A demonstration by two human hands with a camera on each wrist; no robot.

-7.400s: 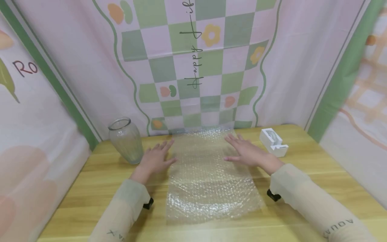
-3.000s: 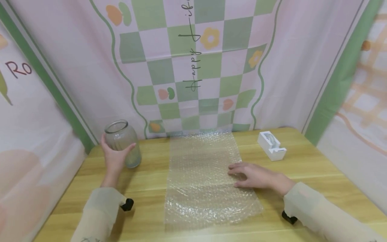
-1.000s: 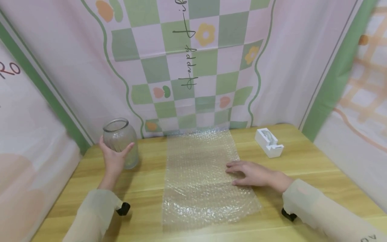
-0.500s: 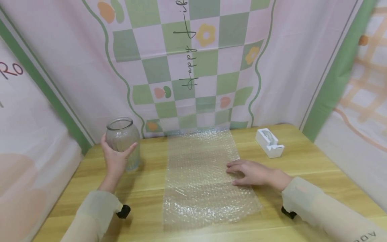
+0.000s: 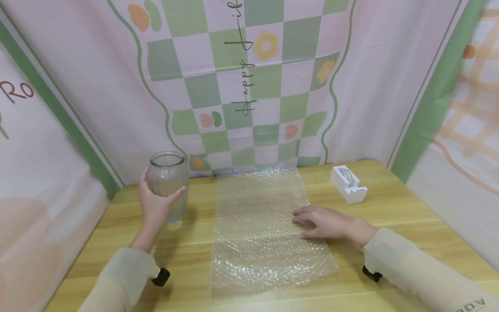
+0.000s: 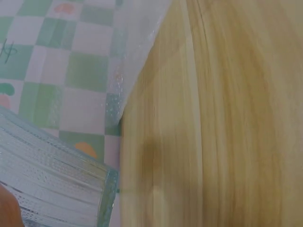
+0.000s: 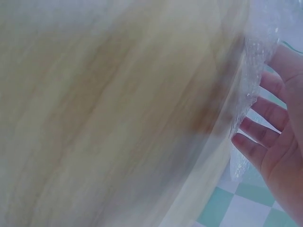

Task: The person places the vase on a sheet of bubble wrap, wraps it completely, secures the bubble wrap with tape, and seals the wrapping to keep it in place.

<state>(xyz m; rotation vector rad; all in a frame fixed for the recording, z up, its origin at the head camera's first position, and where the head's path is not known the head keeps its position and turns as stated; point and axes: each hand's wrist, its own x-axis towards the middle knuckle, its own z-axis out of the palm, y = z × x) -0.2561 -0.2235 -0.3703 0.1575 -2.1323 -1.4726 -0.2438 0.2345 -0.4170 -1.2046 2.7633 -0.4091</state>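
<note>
A clear ribbed glass vase (image 5: pixel 166 177) is gripped round its body by the left hand (image 5: pixel 156 206), upright or nearly so; its base appears slightly off the table in the left wrist view, where the vase (image 6: pixel 52 175) shows at the lower left beside part of the hand (image 6: pixel 8 208). A sheet of clear bubble wrap (image 5: pixel 257 225) lies flat across the middle of the table. On its right edge rests the right hand (image 5: pixel 325 223), fingers loosely bent. The right wrist view shows that hand (image 7: pixel 284 142) with fingertips at the wrap (image 7: pixel 253 71).
A white tape dispenser (image 5: pixel 352 193) with a clear roll stands at the back right of the wooden table (image 5: pixel 390 242). Behind the table hangs a patterned cloth (image 5: pixel 265 82), which the far end of the wrap meets. More cloth hangs at both sides.
Earlier both hands lay spread beside the wrap. The left hand has since taken hold of the vase and lately moved it right, towards the wrap. The right hand moved nearer the body, then stayed still.
</note>
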